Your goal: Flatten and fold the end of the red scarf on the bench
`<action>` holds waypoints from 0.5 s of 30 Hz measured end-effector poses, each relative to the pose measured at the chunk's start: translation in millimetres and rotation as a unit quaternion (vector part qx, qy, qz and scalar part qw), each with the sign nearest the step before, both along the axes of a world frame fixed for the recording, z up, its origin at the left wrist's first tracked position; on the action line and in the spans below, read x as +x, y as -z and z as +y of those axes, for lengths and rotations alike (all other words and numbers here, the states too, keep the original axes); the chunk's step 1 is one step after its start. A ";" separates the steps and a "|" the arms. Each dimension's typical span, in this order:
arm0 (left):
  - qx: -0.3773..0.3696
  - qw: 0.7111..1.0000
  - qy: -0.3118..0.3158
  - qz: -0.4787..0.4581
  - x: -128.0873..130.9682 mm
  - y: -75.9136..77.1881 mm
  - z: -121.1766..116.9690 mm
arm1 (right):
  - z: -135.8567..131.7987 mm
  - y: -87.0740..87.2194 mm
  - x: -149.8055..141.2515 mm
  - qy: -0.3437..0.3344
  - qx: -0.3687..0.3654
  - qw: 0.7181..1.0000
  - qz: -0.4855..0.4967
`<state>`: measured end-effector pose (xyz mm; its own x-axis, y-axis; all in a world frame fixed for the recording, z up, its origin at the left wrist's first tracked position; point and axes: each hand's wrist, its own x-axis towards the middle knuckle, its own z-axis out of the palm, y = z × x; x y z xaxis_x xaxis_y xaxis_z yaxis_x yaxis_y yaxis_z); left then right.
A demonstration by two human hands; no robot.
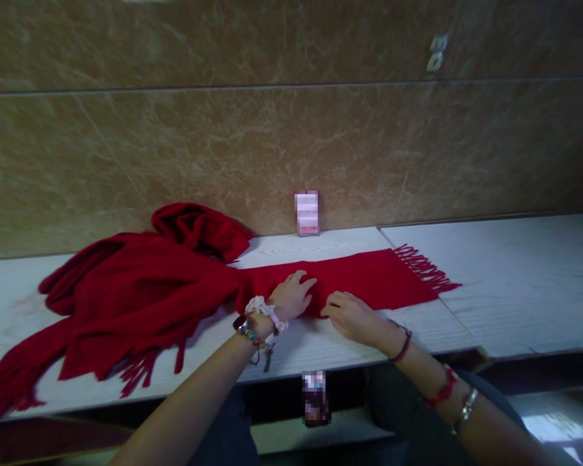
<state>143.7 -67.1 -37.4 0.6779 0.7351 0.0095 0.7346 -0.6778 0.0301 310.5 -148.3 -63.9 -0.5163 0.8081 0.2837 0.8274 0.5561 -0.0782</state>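
Observation:
A red fringed scarf lies stretched flat along the white wood-grain table, its tasselled end pointing right. On the scarf rests my left hand, fingers spread over the cloth. My right hand is at the scarf's near edge, its fingers curled together on the fabric; the fingertips are partly hidden. Left of my hands is a rumpled heap of red cloth, with more fringes hanging toward the front edge. Whether the heap is one piece with the flat scarf or several scarves, I cannot tell.
A brown marbled wall rises behind the white table. Against it stands a small card-like object, blurred out. Another blurred rectangular object shows below the table's front edge, between my legs. A white fitting is on the wall.

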 end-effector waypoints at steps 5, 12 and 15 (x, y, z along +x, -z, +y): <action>0.003 0.999 -0.028 -0.035 -6.8 -2.3 4.6 | -0.7 -0.8 0.2 -0.007 0.000 1.000 -0.004; -0.034 0.997 -0.068 0.030 -6.4 -3.7 13.6 | -0.1 -0.5 -0.3 -0.006 -0.003 1.000 0.009; -0.029 0.993 -0.101 0.048 -1.8 -5.6 37.1 | 0.3 0.1 -0.7 -0.005 -0.005 1.000 0.016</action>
